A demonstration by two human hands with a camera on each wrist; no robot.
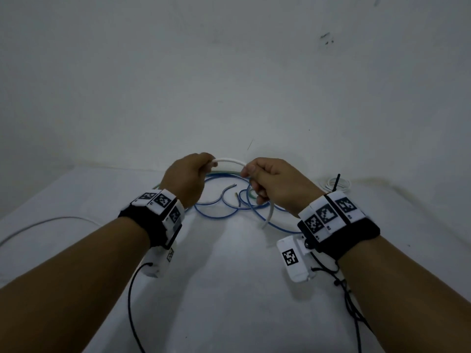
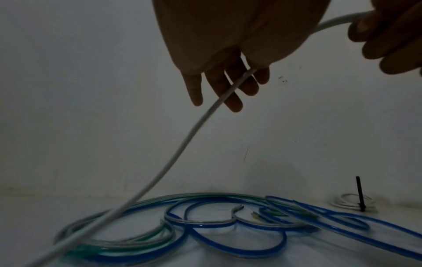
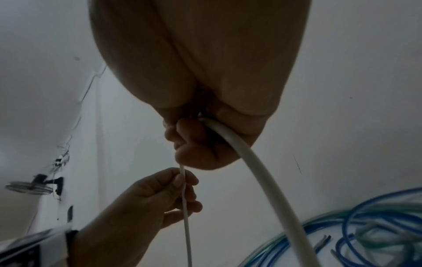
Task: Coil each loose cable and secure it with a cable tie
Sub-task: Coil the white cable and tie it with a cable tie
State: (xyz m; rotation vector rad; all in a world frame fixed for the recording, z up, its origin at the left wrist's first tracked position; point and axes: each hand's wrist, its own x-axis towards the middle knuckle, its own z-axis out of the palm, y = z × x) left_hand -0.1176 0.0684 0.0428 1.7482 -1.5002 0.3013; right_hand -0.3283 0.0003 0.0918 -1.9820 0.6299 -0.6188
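Both grips are clamped on the white cable (image 1: 230,161): the left hand (image 1: 187,178) and the right hand (image 1: 276,186) hold an arched span between them, apparently to form a coil loop.

Left wrist view: the cable descends from the fingers (image 2: 230,90) to the surface (image 2: 228,260), crossing the blue cables (image 2: 237,251) below.

Right wrist view: the free end trails below the right grip.

Beyond the right grip lies a tied white coil (image 1: 336,184).

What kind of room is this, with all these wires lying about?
Hard to say for sure: probably a plain indoor room used as a makeshift work corner. A white table stands against a bare, scuffed white wall, loose blue cables are spread on it, and a wall fan hangs nearby.
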